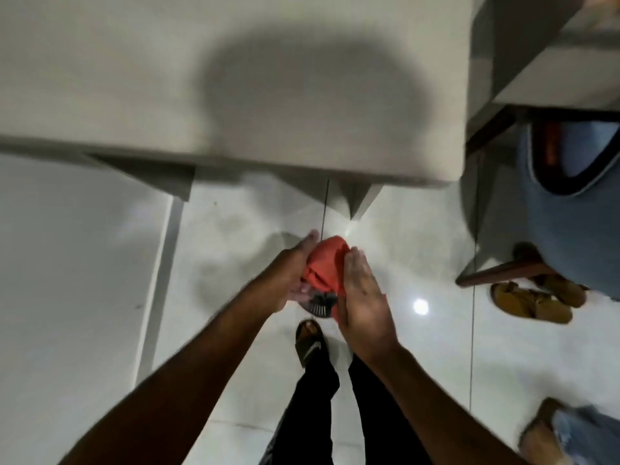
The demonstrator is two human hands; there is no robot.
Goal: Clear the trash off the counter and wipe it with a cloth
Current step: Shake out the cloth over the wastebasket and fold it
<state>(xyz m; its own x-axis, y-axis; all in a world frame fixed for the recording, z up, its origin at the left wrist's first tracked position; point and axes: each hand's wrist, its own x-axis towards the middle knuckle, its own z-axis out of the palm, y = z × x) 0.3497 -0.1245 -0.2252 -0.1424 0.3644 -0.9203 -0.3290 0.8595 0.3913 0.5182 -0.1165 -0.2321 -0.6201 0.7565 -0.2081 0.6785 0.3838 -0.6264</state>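
An indoor room in what I take to be a home, seen from above.

I see a pale counter over glossy white floor tiles, a wooden chair leg, and sandalled feet of someone in jeans standing close by.

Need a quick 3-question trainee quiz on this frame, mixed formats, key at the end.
1. True or false: the orange cloth is lying flat on the counter.
2. Which hand touches the cloth? A) left hand only B) right hand only C) both
3. Fill in: the cloth is held over the ___, below the counter's near edge.

Key: 1 false, it is bunched between the hands. 2 C. 3 floor.
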